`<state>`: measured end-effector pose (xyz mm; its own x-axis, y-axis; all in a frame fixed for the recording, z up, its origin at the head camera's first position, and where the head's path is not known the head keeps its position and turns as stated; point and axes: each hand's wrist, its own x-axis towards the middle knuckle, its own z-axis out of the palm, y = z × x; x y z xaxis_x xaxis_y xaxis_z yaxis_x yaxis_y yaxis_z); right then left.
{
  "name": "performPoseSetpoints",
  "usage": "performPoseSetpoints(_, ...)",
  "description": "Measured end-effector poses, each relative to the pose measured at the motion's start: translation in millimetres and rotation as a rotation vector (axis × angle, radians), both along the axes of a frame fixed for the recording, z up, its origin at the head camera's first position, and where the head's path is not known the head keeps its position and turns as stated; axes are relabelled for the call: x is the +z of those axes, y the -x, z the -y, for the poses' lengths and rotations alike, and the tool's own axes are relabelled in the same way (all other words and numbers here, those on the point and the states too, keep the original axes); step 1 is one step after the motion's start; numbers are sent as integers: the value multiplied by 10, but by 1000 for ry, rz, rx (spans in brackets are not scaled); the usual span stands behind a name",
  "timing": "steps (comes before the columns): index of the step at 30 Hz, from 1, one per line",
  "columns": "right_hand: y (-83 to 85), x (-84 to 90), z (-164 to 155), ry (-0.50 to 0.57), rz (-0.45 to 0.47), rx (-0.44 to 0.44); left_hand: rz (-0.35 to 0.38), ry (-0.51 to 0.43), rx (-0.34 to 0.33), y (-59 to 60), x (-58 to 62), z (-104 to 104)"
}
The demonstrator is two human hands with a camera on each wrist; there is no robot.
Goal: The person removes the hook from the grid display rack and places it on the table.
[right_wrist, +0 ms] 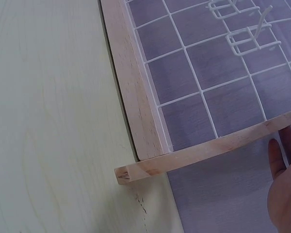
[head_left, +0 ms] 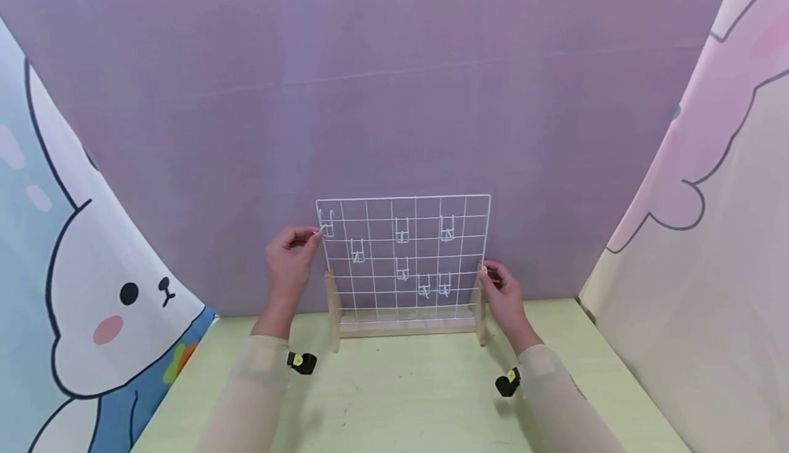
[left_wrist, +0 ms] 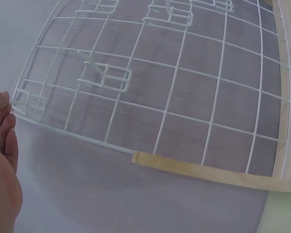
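Head view: left hand (head_left: 288, 261) pinches wire grid (head_left: 403, 258) edge; right hand (head_left: 502, 295) grips opposite edge.

In your head view, the fingertips of your left hand (head_left: 288, 261) sit at the left edge of the wire grid (head_left: 403, 258), but you cannot tell whether they pinch the wire or the small hook (head_left: 326, 224) there. The hooks are too fine to make out their shape. Your right hand (head_left: 502, 293) covers the top of the right wooden post (head_left: 479, 316).

Your left wrist view cuts the hand off at the left edge, showing only part of palm and fingers. Your right wrist view shows just fingertips at the lower right corner, and the grid runs off the top.
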<state>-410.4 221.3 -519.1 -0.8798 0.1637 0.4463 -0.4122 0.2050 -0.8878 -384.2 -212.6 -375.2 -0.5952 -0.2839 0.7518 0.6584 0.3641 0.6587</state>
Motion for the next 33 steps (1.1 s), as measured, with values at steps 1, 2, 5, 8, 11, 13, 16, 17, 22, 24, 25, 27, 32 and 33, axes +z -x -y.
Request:
performPoseSetpoints(1,2,2,2,-1,1,2,-5,0,-3,-11,11,14)
performPoseSetpoints(2,3,3,5,4,1,2,-9,2,-5,-24,21,26)
performPoseSetpoints(5,-12,-2,-10,19,2,-2,-14,-3,-30,-64,39,35)
performPoseSetpoints(8,-21,-1,-17,33,-5,-7,-6,-12,-60,-113,46,45)
performPoseSetpoints(11,-17,5,-5,37,-10,1,7,-13,-82,-170,47,76)
performPoseSetpoints(13,-7,8,2,32,-7,0,16,8,-86,-199,37,109)
performPoseSetpoints(16,9,10,15,37,4,-6,20,57,-82,-242,11,157)
performPoseSetpoints(17,12,13,20,37,9,-8,17,69,-82,-257,-1,172)
performPoseSetpoints(22,6,30,49,49,23,2,23,104,-80,-352,-95,244)
performPoseSetpoints(24,-3,40,59,51,22,10,44,116,-73,-391,-139,270)
performPoseSetpoints(25,-7,44,62,51,19,12,58,124,-68,-409,-160,281)
performPoseSetpoints(27,-12,46,60,48,15,14,89,139,-60,-439,-200,296)
performPoseSetpoints(32,-12,16,30,48,6,20,166,182,-37,-487,-286,305)
performPoseSetpoints(33,-10,5,22,47,7,22,177,191,-35,-496,-305,303)
